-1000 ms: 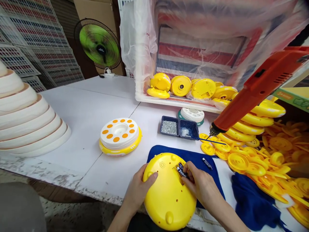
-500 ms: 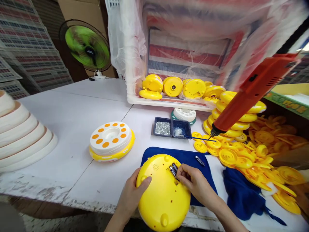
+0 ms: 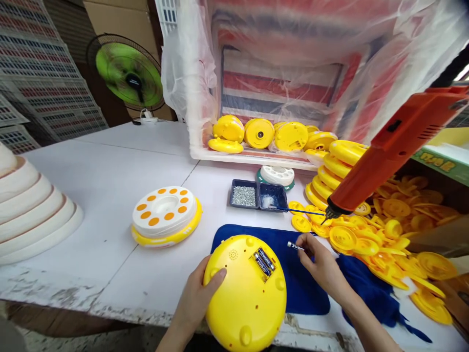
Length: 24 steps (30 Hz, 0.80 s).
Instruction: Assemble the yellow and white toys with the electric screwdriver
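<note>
My left hand point(image 3: 201, 292) grips the left edge of a round yellow plastic housing point(image 3: 245, 303), thumb on top. The housing is tilted at the table's front edge, its underside with small feet and screw holes facing me. Near its upper right, an uncovered compartment holds batteries point(image 3: 264, 264) lying side by side. To the right, my right hand point(image 3: 318, 261) has its fingers closed on a loose battery point(image 3: 294, 245) over the blue cloth point(image 3: 311, 298). The far end of that battery is hidden by the fingers.
An orange electric screwdriver point(image 3: 388, 151) hangs at the right above scattered yellow discs point(image 3: 344, 237). A dark tray point(image 3: 245, 194) holds small screws. A white-and-yellow round unit point(image 3: 164, 215) sits left, stacked white rings point(image 3: 36, 215) farther left. A plastic-lined crate point(image 3: 252, 159) stands behind.
My right hand has left the battery compartment and moved right and up to the loose battery on the cloth, now in its fingers. The left hand still holds the housing.
</note>
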Each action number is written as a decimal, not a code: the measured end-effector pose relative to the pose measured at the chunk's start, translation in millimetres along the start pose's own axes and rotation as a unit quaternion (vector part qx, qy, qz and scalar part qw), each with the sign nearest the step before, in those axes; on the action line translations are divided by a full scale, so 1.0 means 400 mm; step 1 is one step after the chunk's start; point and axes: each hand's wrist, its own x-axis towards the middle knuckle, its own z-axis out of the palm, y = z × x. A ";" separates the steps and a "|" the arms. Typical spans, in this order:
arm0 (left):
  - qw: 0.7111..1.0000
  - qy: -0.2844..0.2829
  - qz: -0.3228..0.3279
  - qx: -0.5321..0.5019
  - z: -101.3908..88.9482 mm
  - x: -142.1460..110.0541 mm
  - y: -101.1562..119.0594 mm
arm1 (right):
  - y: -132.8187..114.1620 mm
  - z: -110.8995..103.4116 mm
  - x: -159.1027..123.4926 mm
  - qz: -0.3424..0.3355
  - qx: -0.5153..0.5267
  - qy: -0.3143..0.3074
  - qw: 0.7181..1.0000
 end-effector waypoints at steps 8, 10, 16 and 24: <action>1.000 -0.010 0.004 0.001 0.000 0.000 -0.001 | -0.183 0.008 0.051 -0.089 0.050 -0.178 0.979; 1.000 -0.012 0.013 0.003 0.000 -0.001 -0.005 | -0.204 0.020 0.068 -0.109 0.035 -0.205 0.972; 0.999 -0.004 0.036 0.016 -0.001 -0.007 -0.011 | -0.228 0.038 0.084 -0.124 0.014 -0.219 0.968; 0.999 0.014 0.037 0.021 0.003 -0.012 -0.004 | -0.200 0.080 0.050 -0.104 0.012 -0.186 0.977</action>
